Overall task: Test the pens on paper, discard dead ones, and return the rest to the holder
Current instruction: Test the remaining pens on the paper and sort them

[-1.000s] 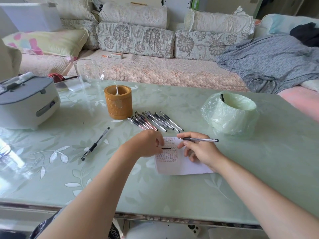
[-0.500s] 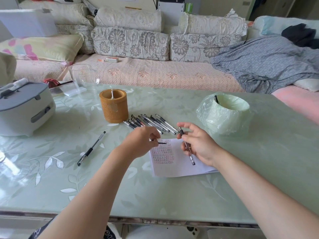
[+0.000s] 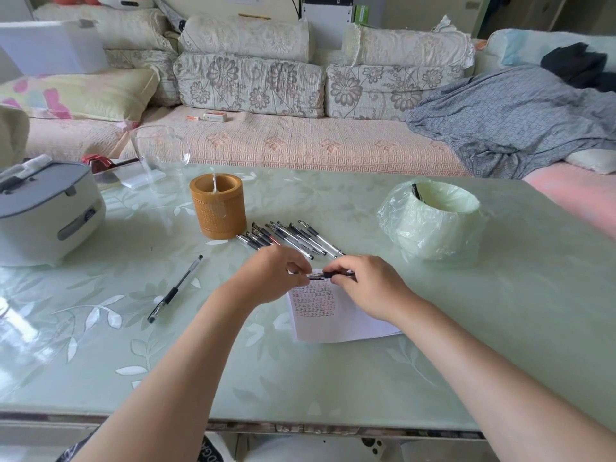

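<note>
Black pen [image 3: 328, 275] between left hand [image 3: 271, 276] and right hand [image 3: 366, 285] above paper [image 3: 336, 323]

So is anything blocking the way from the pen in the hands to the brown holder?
Nothing visible stands upright between them. The pen, held by both hands above the paper, has only the row of loose pens lying flat on the table toward the holder, easy to pass over.
</note>
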A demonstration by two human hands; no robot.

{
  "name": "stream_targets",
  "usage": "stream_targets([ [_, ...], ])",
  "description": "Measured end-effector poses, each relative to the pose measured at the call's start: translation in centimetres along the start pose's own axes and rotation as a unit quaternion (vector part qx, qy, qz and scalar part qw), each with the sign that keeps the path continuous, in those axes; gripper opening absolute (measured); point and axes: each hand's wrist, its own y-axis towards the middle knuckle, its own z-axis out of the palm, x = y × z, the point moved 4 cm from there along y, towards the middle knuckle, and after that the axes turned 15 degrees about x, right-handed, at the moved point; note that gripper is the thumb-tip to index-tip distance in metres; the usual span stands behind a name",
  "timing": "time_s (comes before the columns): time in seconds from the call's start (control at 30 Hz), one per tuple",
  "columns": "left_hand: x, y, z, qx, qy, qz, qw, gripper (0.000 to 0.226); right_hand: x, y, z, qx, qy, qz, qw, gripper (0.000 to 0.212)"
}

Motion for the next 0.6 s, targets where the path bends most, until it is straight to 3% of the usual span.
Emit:
stream_targets([
  [0.1,-0.5,-0.1,0.2,0.016,-0.059,0.005,0.998,0.009,0.4,0.0,0.6,0.013,-0.02,-0.021,1.0,0.022],
  [0.2,-1.3,-0.2,0.6,0.035,-0.113,0.005,0.993,0.004,1.0,-0.3,0.8,-0.002,-0.126,-0.04,0.991,0.023],
  [0.33,-1.9,-0.6,1.4,0.083,-0.181,-0.039,0.979,0.009,1.6,-0.7,1.1,-0.021,-0.247,-0.027,0.968,0.061],
  [0.43,-2.2,-1.1,2.0,0.112,-0.214,-0.066,0.968,0.017,1.7,-0.9,1.2,-0.016,-0.266,-0.014,0.964,0.072],
  [0.6,-2.2,-1.3,2.2,0.12,-0.251,-0.079,0.957,0.014,2.1,-1.0,1.2,-0.048,-0.272,-0.011,0.961,0.068],
])
